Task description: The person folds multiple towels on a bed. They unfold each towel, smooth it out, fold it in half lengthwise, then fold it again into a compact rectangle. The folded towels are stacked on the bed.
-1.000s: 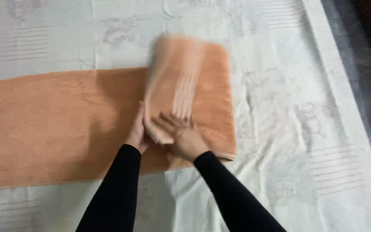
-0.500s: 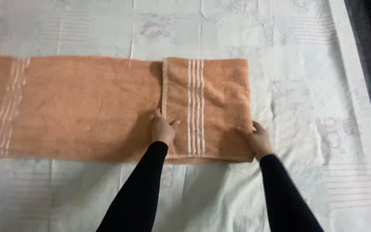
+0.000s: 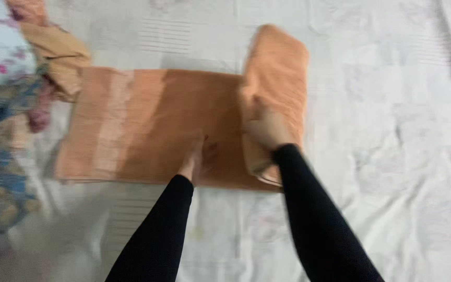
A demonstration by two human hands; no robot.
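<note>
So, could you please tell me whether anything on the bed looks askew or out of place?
Mildly: the orange terry towel's folded right end overshoots its far edge, askew. A jumbled pile of patterned clothes overlaps the towel's left end. The frame is blurred.

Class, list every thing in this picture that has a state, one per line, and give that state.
Orange towel: spread flat, right end folded and lifted.
Left hand: flat, pressing the towel.
Right hand: grip closed on the folded part.
Bed sheet: spread, wrinkled.
Clothes pile: heaped, unfolded.
</note>
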